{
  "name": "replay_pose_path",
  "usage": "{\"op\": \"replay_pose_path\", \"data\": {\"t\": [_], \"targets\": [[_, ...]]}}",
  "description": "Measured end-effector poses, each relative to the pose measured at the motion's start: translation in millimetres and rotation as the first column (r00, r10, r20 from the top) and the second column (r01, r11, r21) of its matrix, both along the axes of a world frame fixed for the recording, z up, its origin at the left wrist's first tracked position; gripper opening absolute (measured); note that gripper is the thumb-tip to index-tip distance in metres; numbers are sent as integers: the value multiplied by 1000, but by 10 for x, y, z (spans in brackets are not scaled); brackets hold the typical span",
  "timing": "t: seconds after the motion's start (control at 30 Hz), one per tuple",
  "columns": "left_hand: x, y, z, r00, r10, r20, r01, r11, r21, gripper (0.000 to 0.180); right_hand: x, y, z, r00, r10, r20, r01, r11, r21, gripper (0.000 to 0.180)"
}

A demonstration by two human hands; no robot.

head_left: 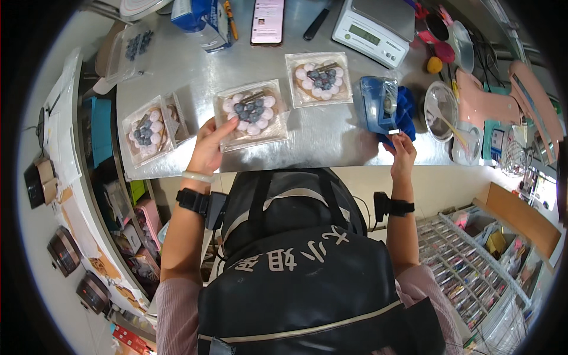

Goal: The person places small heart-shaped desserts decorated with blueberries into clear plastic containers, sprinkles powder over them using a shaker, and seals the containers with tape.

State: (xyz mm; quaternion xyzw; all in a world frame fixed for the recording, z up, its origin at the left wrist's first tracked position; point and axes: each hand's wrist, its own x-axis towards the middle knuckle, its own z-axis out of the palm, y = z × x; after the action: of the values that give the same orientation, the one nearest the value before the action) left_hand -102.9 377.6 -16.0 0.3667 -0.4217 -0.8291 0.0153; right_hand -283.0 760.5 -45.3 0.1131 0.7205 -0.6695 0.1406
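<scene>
My left hand grips the left front corner of a clear plastic box, its thumb over the lid. Inside lies a tart topped with pale pink cream dollops, blueberries and thin dark sticks. Fingers pinched, my right hand is at the front end of a blue tape dispenser. A small white strip shows at those fingertips; whether it is tape I cannot tell. Another boxed tart lies farther back, between the held box and the dispenser. To the left, a boxed tart leans against another box.
Along the back of the metal table are a kitchen scale, a phone, a black-handled tool and a blue carton. A blueberry container is back left. At right stand a bowl and a pink stand mixer.
</scene>
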Motion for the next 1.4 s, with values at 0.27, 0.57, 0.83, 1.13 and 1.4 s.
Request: {"op": "replay_pose_path", "data": {"t": [0.27, 0.57, 0.83, 1.13, 1.4], "targets": [[280, -54, 366, 966, 60, -252, 4, 969, 247, 32, -99, 8, -20, 996, 79, 38, -87, 820, 566, 21], [153, 98, 706, 944, 131, -304, -38, 956, 292, 42, 407, -902, 1056, 880, 451, -151, -466, 880, -92, 19], [38, 276, 984, 936, 40, -349, 14, 989, 150, 54, 403, -1530, 1754, 674, 711, -198, -728, 596, -339, 28], [132, 265, 1048, 914, 24, -406, 30, 991, 127, 48, 432, -1667, 1619, 590, 804, -79, -799, 568, -196, 38], [152, 306, 1076, 931, 147, -333, -74, 973, 220, 47, 898, -1874, 1336, 726, 669, 158, -405, 602, -688, 42]]}}
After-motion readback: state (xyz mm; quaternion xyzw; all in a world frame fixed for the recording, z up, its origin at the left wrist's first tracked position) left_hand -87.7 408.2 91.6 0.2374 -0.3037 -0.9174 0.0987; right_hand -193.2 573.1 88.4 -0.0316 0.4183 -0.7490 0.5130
